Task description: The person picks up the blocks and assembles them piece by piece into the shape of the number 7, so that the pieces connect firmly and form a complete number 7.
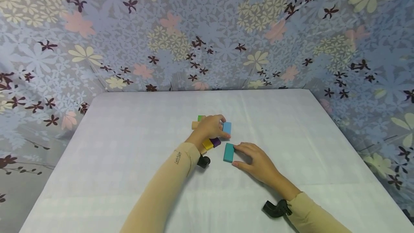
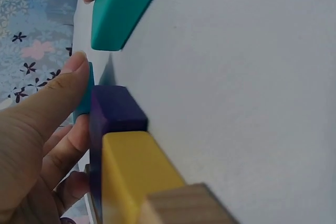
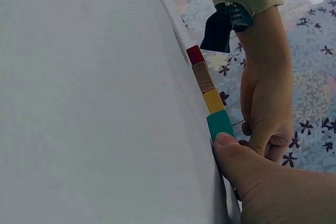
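Note:
In the head view my left hand [image 1: 208, 128] pinches a light blue block [image 1: 227, 128], thumb at its near end and a finger at its far end. The left wrist view shows the thumb against that block, which is mostly hidden behind a purple block [image 2: 118, 108]. Just nearer, my right hand [image 1: 258, 161] holds a teal block [image 1: 228, 152] by its right side with thumb and fingertips. The thumb lies on the teal block [image 3: 220, 123] in the right wrist view. Beneath the left hand and wrist are a yellow block [image 1: 207, 144] and a green block [image 1: 201, 117], partly covered.
Plain wooden blocks [image 1: 195, 125] show left of the left hand; another wooden block [image 2: 189, 205] adjoins the yellow one. A red block [image 3: 195, 54] stands at the row's end. White cloth covers the table [image 1: 129, 146]; flowered fabric [image 1: 200, 46] hangs behind it.

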Action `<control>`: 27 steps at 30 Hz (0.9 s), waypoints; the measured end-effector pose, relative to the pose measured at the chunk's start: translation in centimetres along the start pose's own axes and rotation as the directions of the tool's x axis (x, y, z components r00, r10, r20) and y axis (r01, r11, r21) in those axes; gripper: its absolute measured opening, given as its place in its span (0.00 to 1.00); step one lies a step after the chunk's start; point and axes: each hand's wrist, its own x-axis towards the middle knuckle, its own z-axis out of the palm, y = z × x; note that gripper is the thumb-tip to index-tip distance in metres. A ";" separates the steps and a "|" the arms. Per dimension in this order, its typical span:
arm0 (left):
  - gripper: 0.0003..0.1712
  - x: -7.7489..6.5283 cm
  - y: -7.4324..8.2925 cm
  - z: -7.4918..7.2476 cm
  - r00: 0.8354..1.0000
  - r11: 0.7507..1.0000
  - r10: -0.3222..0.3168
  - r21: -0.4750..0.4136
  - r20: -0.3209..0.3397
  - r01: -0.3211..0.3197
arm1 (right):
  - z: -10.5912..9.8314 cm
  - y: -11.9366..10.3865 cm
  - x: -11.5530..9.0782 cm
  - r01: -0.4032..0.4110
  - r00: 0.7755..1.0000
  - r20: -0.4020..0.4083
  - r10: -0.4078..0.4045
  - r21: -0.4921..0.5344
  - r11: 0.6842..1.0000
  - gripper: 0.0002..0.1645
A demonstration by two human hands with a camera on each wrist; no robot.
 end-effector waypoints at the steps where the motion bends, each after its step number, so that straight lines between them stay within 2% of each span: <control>1: 0.39 0.0 -0.1 0.1 1.000 1.000 0.005 0.006 0.000 -0.005 | 0.0 0.0 0.0 0.001 1.000 0.000 -0.001 0.002 1.000 0.37; 8: 0.40 0.2 -0.4 0.4 0.999 0.999 0.042 0.005 0.010 -0.042 | -0.1 0.0 0.0 0.000 1.000 0.004 -0.001 0.014 1.000 0.36; 17: 0.29 -0.1 -0.6 0.6 0.997 0.997 0.079 -0.022 -0.004 -0.079 | -0.1 -0.1 -0.1 -0.019 1.000 0.010 0.019 0.015 1.000 0.36; 27: 0.27 -0.5 -0.7 0.7 0.992 0.992 0.127 -0.018 -0.013 -0.127 | -0.3 -0.2 -0.1 -0.037 0.999 -0.004 0.037 0.011 0.999 0.34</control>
